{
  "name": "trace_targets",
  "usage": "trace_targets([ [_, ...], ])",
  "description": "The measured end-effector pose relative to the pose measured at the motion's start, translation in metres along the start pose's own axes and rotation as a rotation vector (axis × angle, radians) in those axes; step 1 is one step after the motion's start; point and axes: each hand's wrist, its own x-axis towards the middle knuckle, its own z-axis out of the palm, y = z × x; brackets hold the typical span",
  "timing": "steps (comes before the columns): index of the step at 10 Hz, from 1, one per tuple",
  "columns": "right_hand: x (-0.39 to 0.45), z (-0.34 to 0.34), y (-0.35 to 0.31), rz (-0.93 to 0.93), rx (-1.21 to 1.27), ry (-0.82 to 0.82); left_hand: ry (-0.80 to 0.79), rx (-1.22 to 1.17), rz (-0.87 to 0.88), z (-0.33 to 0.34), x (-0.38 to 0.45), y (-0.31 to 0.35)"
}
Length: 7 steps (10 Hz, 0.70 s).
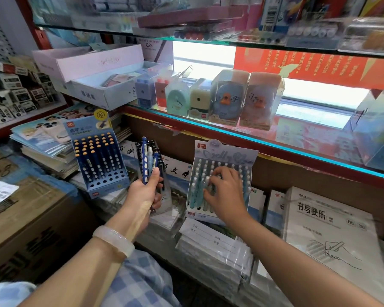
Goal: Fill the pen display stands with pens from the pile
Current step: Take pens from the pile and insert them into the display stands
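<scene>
**Restocking pen stands, mid-fill**

Left hand (145,193) is grasping a small bunch of pens (149,161) upright – dark blue ones with a paler one in between – right in front of a black pen stand (157,156). Right hand (225,193) has its fingers curled down into the pale blue stand (220,160), pinching at the white-capped pens (195,191) there. The dark blue stand (100,158) with orange-tipped pens sits off to the left on stacked notebooks (53,151) – untouched
</scene>
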Motion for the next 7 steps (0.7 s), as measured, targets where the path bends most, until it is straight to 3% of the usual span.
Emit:
trace_targets([
  [4,-0.002,0.007,0.005,-0.017,-0.050,-0.079,0.014,0.004,-0.013,-0.001,-0.002,0.001],
  [6,-0.011,0.007,0.014,-0.134,0.025,0.065,-0.005,0.017,-0.012,0.000,-0.003,0.000],
  [7,-0.013,0.010,0.015,-0.158,0.021,0.055,-0.059,0.018,-0.012,0.003,-0.005,0.001],
])
